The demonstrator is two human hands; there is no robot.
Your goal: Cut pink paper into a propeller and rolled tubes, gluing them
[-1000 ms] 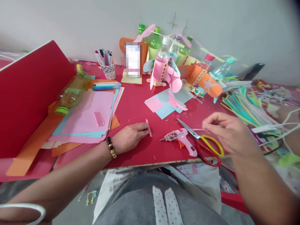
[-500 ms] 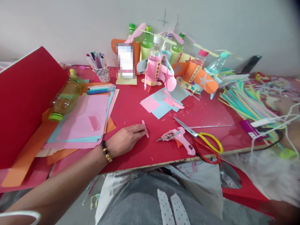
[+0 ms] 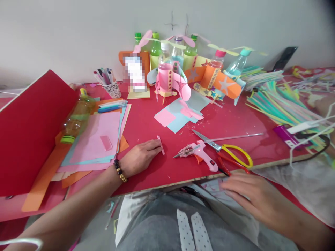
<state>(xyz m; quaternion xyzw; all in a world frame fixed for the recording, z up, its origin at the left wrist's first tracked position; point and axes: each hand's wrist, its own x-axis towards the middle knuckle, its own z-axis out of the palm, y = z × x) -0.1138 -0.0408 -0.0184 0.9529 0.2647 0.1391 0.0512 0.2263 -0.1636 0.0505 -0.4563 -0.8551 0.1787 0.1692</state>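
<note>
My left hand (image 3: 140, 157) lies on the red table, its fingers together and their tips pinching a small pink strip (image 3: 160, 145). My right hand (image 3: 248, 195) is just off the table's front edge, fingers stretched out and slightly blurred, holding nothing visible. Its fingertips are by the red handle of the scissors (image 3: 222, 148), and I cannot tell whether they touch. Left of the scissors lies a pink glue gun (image 3: 200, 153), nozzle toward my left hand. A thin clear stick (image 3: 238, 137) lies behind the scissors.
Bottles with paper wings (image 3: 164, 75) stand by the wall, beside a propped phone (image 3: 134, 71). Coloured paper sheets (image 3: 96, 136) and a lying bottle (image 3: 78, 116) are at left, with a pen cup (image 3: 111, 89) behind. Straws (image 3: 277, 104) and a white cable (image 3: 314, 136) lie right.
My right hand has come in from the lower right to beside the scissors' handles. My left hand stays at the pink strip. The view has shifted slightly.
</note>
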